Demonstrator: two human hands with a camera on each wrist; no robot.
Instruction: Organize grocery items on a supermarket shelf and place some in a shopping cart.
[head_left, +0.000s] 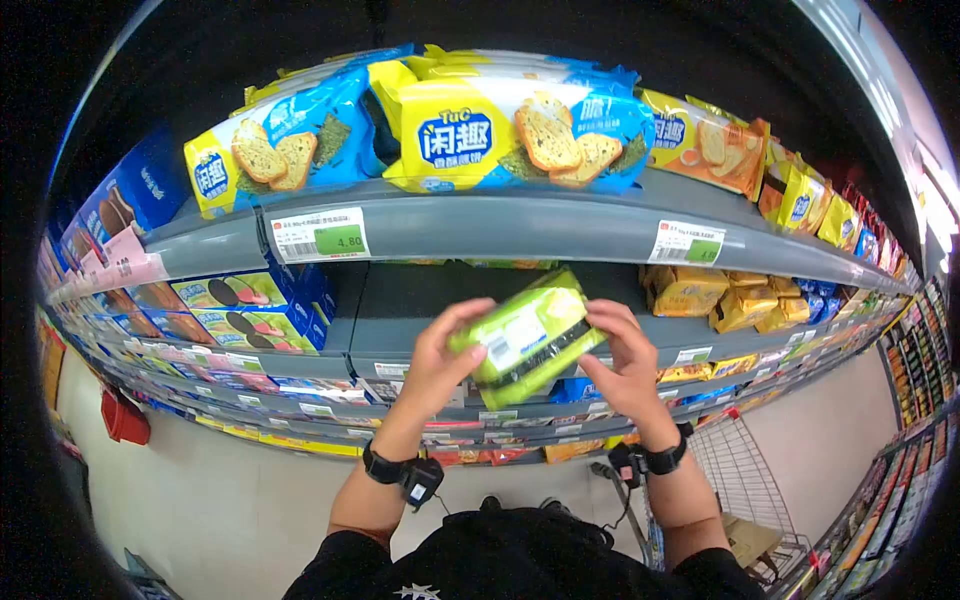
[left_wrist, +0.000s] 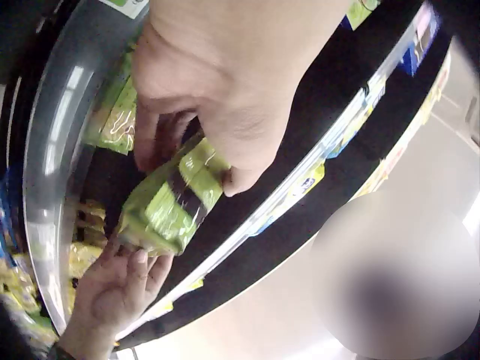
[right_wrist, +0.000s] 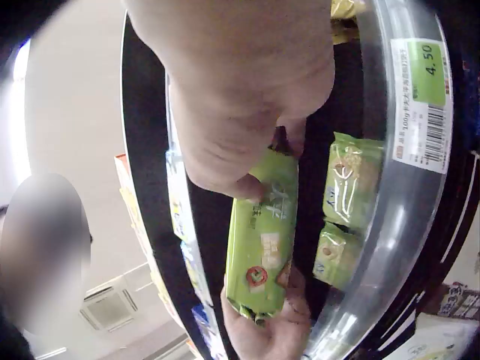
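Both hands hold a green packet of crackers (head_left: 530, 338) in front of the shelves, tilted with its right end higher. A white label with a barcode faces up in the head view. My left hand (head_left: 447, 352) grips the left end, thumb on the label side and fingers behind. At the other end my right hand (head_left: 626, 362) pinches the packet between thumb and fingers. In the right wrist view the printed green side of the packet (right_wrist: 262, 232) shows, with the left hand (right_wrist: 262, 330) at its lower end.
Yellow and blue cracker packs (head_left: 520, 135) line the upper shelf. Behind the hands runs a dark lower shelf, with green packets (right_wrist: 351, 180) on it, blue cookie boxes (head_left: 250, 310) to the left and golden packs (head_left: 690, 290) to the right. A shopping cart (head_left: 740, 470) stands at the right.
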